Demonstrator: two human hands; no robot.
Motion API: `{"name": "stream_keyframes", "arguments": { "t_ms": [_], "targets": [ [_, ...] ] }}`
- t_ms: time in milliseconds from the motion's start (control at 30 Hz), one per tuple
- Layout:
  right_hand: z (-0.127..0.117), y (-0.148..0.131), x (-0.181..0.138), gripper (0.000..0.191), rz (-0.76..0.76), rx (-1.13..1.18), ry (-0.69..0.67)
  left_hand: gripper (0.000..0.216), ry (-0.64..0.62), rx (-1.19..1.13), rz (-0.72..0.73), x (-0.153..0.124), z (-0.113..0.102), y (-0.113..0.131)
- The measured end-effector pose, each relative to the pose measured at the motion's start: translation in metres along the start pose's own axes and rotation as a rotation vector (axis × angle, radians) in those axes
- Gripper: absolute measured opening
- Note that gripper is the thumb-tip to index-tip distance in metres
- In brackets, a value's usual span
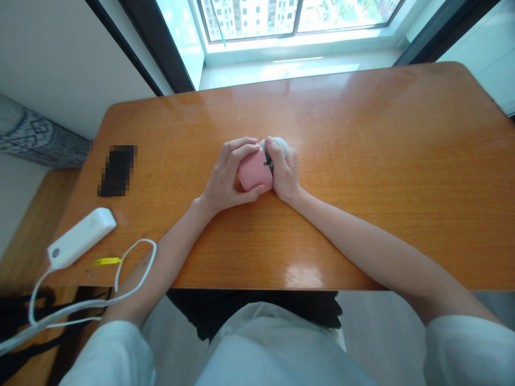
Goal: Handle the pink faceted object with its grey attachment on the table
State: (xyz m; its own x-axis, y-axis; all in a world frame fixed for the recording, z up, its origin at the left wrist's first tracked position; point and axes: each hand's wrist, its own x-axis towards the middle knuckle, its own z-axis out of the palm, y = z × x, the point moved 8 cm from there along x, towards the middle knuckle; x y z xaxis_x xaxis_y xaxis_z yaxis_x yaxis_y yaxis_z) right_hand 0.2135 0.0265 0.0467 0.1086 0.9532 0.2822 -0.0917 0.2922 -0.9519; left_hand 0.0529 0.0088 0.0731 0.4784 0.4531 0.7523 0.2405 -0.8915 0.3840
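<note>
Over the middle of the wooden table point(362, 161), my left hand point(226, 174) is closed around a smooth pink block-like object with rounded corners point(256, 170). Its thumb presses the near side and its fingers curl over the far side. Right against it, my right hand point(286, 172) is wrapped round a rounded whitish-grey object point(279, 142), thumb on top. A small dark part point(269, 160) shows between the two objects. I cannot tell whether they are joined. My fingers and palm hide much of the whitish object.
A white power strip point(82, 238) lies at the table's left, its white cable point(92, 304) looping across my left forearm. A yellow tag point(108, 261) is on the cable. Farther back lies a black, pixelated rectangular item point(117, 170). Beyond the far edge is a window point(298, 21).
</note>
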Motion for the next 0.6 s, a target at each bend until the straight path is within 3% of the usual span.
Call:
{"name": "stream_keyframes", "arguments": {
  "t_ms": [133, 233, 300, 367, 467, 600],
  "targets": [
    [0.005, -0.007, -0.008, 0.057, -0.069, -0.015, -0.074, 0.078, 0.056, -0.174, -0.156, -0.006, 0.002, -0.016],
    [0.005, -0.005, -0.010, 0.062, -0.031, -0.017, -0.079, 0.065, 0.055, -0.348, -0.338, -0.014, 0.012, -0.032],
    [0.004, -0.002, -0.007, 0.064, 0.001, -0.028, -0.059, 0.063, 0.089, -0.335, -0.375, -0.016, 0.012, -0.035],
    [0.003, 0.001, -0.003, 0.065, 0.023, -0.031, -0.047, 0.072, 0.126, -0.223, -0.295, -0.013, 0.005, -0.028],
    [0.001, 0.006, 0.002, 0.063, 0.045, -0.021, -0.026, 0.091, 0.049, -0.061, -0.118, -0.006, 0.004, -0.011],
    [0.000, 0.003, 0.000, 0.060, 0.006, -0.024, -0.012, 0.097, -0.015, -0.018, -0.055, -0.003, 0.006, -0.004]
  ]
}}
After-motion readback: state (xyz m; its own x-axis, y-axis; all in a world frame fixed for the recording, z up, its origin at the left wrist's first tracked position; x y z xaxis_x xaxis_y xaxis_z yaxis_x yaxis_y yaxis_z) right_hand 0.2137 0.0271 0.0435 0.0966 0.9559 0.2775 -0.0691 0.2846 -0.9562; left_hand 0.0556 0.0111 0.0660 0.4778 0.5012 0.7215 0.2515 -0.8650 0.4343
